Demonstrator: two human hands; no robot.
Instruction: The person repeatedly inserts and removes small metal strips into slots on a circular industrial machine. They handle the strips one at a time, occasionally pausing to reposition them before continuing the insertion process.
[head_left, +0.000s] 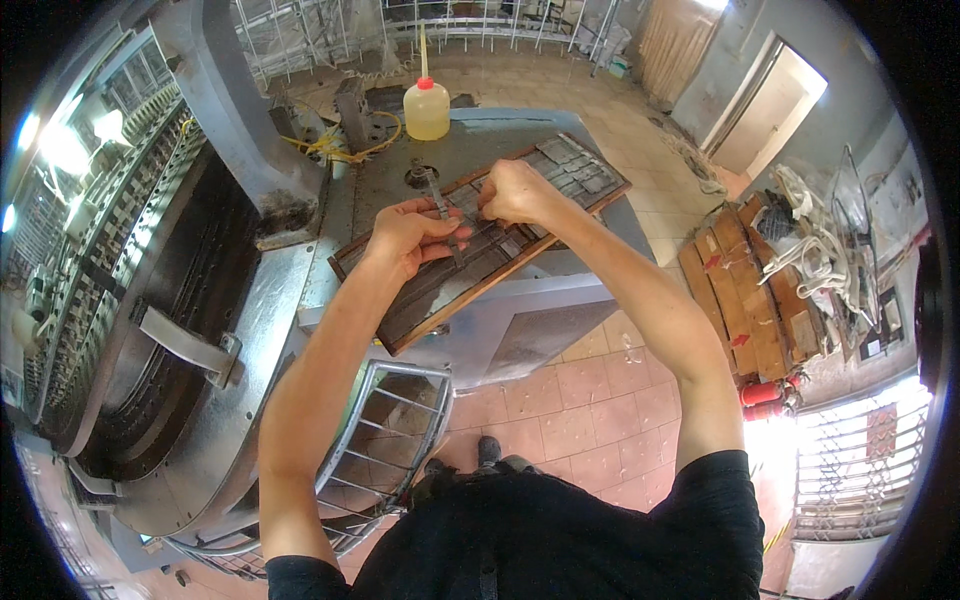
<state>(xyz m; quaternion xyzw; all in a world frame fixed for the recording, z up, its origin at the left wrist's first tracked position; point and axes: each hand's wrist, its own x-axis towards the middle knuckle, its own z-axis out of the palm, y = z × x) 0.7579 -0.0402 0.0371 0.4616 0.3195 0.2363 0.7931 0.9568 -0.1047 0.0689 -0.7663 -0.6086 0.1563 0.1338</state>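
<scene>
A shallow wood-rimmed tray (462,306) lies slantwise on the grey machine top, with rows of thin grey metal pieces (574,166) in its far right part. Over the tray's left half, my left hand (408,236) grips a narrow flat metal strip (438,194) between thumb and fingers. The strip stands up past the fingertips and also shows below them. My right hand (514,192) is closed in a pinch just right of it, low over the middle of the tray. Whatever those fingers pinch is hidden by the hand.
Behind the tray stands a squeeze bottle (427,110) of yellow liquid with a red cap. A large circular machine (190,330) fills the left side. Below the tray is a metal railing (385,430); wooden boards (745,285) with straps lean at right.
</scene>
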